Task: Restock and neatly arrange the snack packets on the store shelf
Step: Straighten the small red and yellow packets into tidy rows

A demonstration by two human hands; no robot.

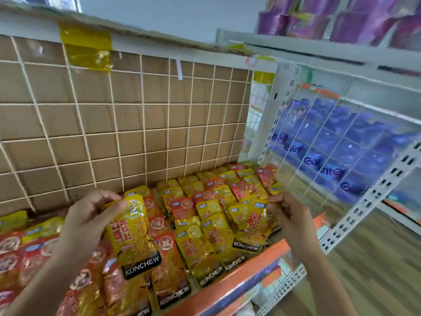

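- Snack packets (205,236), yellow and red, lie in overlapping rows on the store shelf (250,263), close behind its orange front lip.
- The left hand (91,220) grips a yellow packet (134,231) by its top edge and holds it tilted above the rows.
- The right hand (291,220) has its fingers curled on the top corner of a second yellow packet (250,222) at the right end of the front rows. It looks like a pinch, though blur softens it.
- The step in hand seems to be arranging: one packet is being placed while another is straightened.
- The next move likely calls for laying the lifted packet label-up in a yellow column, overlapping its neighbours evenly.
- Behind the rows stands a wire grid (136,124) backed with cardboard.
- Further right are blue packets (330,137), with purple packs (341,21) above them.
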